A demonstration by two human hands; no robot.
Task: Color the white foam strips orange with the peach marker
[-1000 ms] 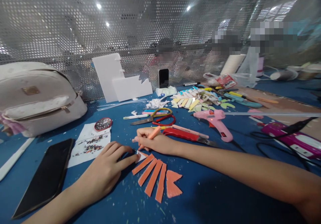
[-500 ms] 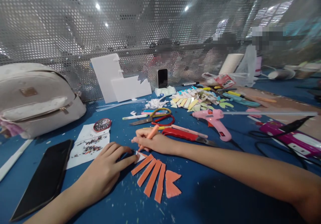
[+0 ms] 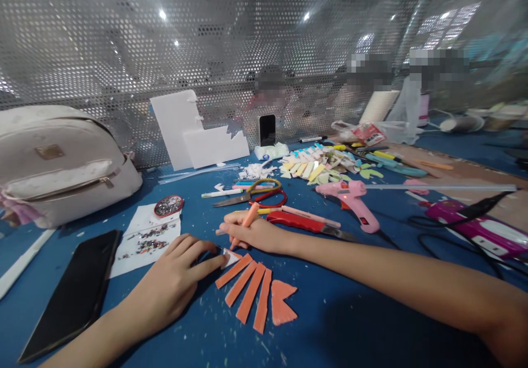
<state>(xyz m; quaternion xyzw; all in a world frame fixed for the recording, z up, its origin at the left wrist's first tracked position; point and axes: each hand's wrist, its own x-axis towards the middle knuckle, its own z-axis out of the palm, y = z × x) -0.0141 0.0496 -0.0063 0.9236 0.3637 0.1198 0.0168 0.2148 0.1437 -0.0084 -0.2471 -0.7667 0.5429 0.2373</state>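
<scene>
My right hand [image 3: 247, 229] is closed around an orange marker [image 3: 250, 214], held like a pen with its tip down at a small white piece [image 3: 231, 256] partly coloured orange. From the left, my left hand [image 3: 181, 272] presses the edge of that piece to the table with its fingertips; the thumb is mostly hidden. Several orange strips [image 3: 251, 294] lie fanned out just in front of the hands. Beside them is an orange notched piece [image 3: 282, 302]. Right behind my right hand are a red-handled utility knife [image 3: 299, 221] and scissors [image 3: 251, 193].
A pink glue gun [image 3: 355, 200] and purple power strip [image 3: 474, 228] with cables lie right. Left are a black phone [image 3: 72, 294], paper with dark bits [image 3: 140, 255], and a backpack [image 3: 61, 164]. Behind are a pile of coloured pieces [image 3: 317, 164] and white boards [image 3: 216, 145].
The orange marker and my right hand have shifted very slightly along the white piece. My left hand stays in place, and the strips have not moved.
</scene>
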